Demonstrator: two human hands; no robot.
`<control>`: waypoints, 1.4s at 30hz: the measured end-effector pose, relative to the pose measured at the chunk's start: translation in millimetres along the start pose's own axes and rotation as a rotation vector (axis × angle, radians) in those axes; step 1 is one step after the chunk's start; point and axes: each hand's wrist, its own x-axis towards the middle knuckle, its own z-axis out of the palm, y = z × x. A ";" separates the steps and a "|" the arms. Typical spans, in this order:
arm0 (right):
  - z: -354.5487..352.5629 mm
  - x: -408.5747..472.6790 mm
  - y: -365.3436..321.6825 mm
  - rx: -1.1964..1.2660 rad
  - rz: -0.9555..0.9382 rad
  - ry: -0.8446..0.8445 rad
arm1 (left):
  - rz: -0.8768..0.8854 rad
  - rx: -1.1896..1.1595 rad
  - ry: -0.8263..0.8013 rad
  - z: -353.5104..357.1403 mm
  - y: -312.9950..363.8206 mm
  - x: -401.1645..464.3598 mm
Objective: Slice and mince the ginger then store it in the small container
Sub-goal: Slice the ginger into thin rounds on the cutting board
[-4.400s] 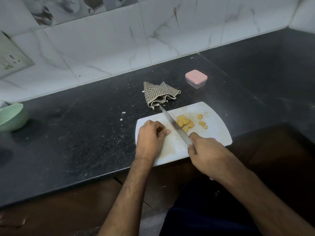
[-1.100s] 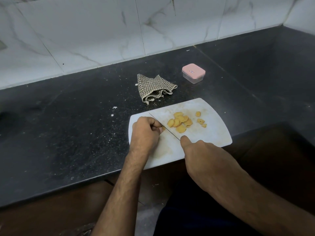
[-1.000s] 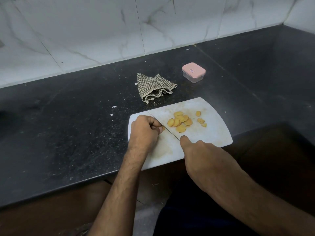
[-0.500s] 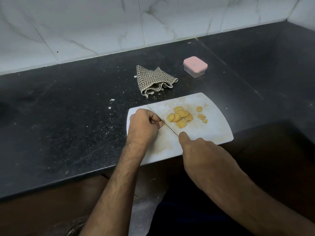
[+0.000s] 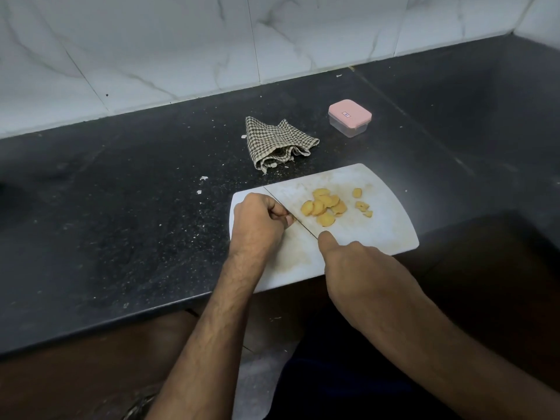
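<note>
A white cutting board (image 5: 391, 234) lies at the counter's front edge. Several yellow ginger slices (image 5: 324, 207) sit in a loose pile on it, with a few small bits to their right. My left hand (image 5: 257, 225) is curled on the board's left part, fingertips pinching a small piece of ginger that is almost hidden. My right hand (image 5: 360, 274) grips the knife handle, index finger along the spine. The knife blade (image 5: 291, 210) stands edge-down between my left fingertips and the slices. The small container (image 5: 350, 117), clear with a pink lid on, stands behind the board.
A checked cloth (image 5: 277, 144) lies crumpled just behind the board. The black counter (image 5: 121, 213) carries white crumbs left of the board. A marble tiled wall (image 5: 181, 47) rises at the back. The counter's front edge runs under my forearms.
Since 4.4 s ago the blade has gone from tilted flat to edge-down beside my left fingertips. The view has shifted, the green bowl has left the frame, and the hands have barely moved lately.
</note>
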 end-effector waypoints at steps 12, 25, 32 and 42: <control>-1.3 -2.5 -1.8 -0.005 0.005 0.028 | -0.016 0.057 0.012 -2.6 3.5 -0.2; 1.5 -1.2 -9.2 0.011 0.009 0.045 | -0.029 0.058 0.025 -2.0 1.7 1.5; 3.0 7.5 -9.1 -0.002 0.016 0.058 | -0.024 0.109 0.014 2.8 3.3 -2.7; 5.0 5.3 -14.2 0.019 0.028 0.048 | -0.011 0.113 0.047 2.8 0.2 -2.2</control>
